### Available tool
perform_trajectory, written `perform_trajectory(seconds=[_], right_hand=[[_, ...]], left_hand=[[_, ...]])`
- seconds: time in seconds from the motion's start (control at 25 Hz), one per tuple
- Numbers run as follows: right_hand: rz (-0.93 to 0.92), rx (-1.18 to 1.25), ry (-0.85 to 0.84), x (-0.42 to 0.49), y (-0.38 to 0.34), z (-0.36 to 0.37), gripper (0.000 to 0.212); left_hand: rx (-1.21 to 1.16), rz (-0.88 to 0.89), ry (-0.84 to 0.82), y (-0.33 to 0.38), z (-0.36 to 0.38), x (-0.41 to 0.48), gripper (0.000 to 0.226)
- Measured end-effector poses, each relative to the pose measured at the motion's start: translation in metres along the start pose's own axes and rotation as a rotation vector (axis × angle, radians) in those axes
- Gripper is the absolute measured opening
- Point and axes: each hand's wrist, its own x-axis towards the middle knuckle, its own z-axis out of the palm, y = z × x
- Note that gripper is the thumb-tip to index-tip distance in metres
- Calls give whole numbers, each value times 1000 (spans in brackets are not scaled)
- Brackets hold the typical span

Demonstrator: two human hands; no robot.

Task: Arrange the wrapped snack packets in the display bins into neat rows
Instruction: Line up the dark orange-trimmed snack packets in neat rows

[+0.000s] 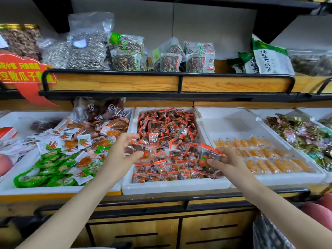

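Forearms come up from the lower edge, both of yours, converging over the white foam middle bin point(172, 186). Your right hand point(231, 163) is turned thumb-side up and pinches a fruit-print packet point(204, 158) upright, just above the bin's near corner on that hand's side. Your left hand point(122, 153) is arched, fingers spread and curved over the red-edged packets point(167, 130), thumb tip against one; whether it truly grasps that one cannot be told. Beyond both hands the packets lie heaped loosely; beneath your fingers, along the front wall, they stand in rows. Outward of your right hand, the neighbouring bin point(269, 178) carries rows of orange packets point(260, 153), with bare foam floor farther back. Outward of your left hand, a crowded bin point(10, 190) of green and white packets touches the middle bin's wall. Behind the held wrapper most of your right fingers are hidden, and the wrapper print is too blurred to read.
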Motion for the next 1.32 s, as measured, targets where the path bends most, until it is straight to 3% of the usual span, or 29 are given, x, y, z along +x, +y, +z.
perform_trajectory(seconds=[0.12, 0.32, 0.52, 0.68, 0.96, 1.16, 1.32], right_hand=[[23, -19, 15, 29, 14, 7, 18], [68, -133, 31, 97, 45, 30, 9], [94, -351, -22, 166, 82, 54, 23], [94, -490, -160, 201, 109, 75, 21], [81, -767, -475, 236, 152, 93, 20], [-130, -1034, -434, 238, 164, 93, 35], [-189, -896, -260, 247, 165, 83, 40]], left_hand=[[125, 25, 18, -19, 10, 30, 31], [182, -88, -69, -66, 39, 82, 24], [217, -158, -164, -114, 75, 130, 23], [262, -163, -223, -144, 106, 157, 22], [376, -122, -474, -192, 133, 177, 19], [570, 22, -522, -205, 136, 172, 40], [561, 55, -415, -205, 138, 184, 48]])
